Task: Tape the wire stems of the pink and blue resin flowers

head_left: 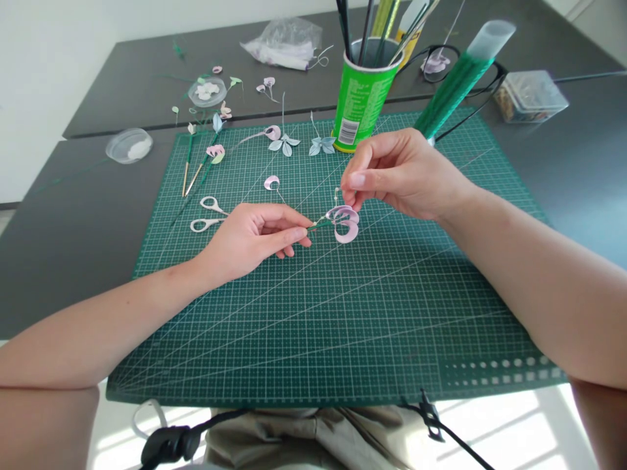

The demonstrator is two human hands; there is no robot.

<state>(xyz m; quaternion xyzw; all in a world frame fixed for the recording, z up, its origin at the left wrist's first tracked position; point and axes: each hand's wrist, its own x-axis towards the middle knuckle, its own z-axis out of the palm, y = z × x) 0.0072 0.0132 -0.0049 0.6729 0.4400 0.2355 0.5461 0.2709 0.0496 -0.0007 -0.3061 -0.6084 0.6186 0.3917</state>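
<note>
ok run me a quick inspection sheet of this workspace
surface: green cutting mat on a dark table
job's things: pink flower on a green stem; loose pink petal beyond the left hand
clutter: scissors by the left hand, partly hidden; green can of tools on the mat; plastic bag and clear box farther back
hands: left pinches the stem; right hand at the flower, fingertips close together, grip unclear
cables: black cord with buckles at the bottom edge; cannot tell whether it is a cable
surroundings: white wall behind the table; bright light on the floor
</note>
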